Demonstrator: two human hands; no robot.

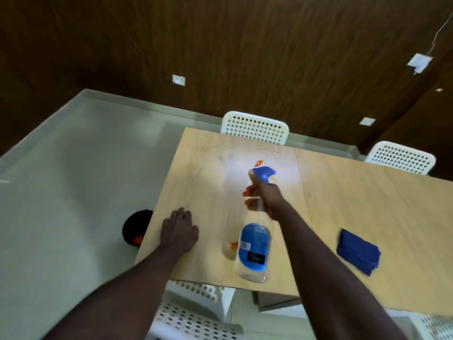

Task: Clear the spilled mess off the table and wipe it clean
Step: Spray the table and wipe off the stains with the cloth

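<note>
Spray bottle (255,249) held tilted over worktop (196,168) in right hand (267,200), fingers wrapped round its neck below the blue trigger head. Orange spill (257,163) lies just beyond that hand, past the nozzle. Smaller orange fleck (234,244) just left of bottle body. Left hand (180,229) flat on worktop near left edge, fingers relaxed, holding nothing. Folded blue cloth (358,251) well right of both hands. Black bin (133,227) on floor, part hidden by worktop edge. Bottle label blurred, unreadable.
</note>
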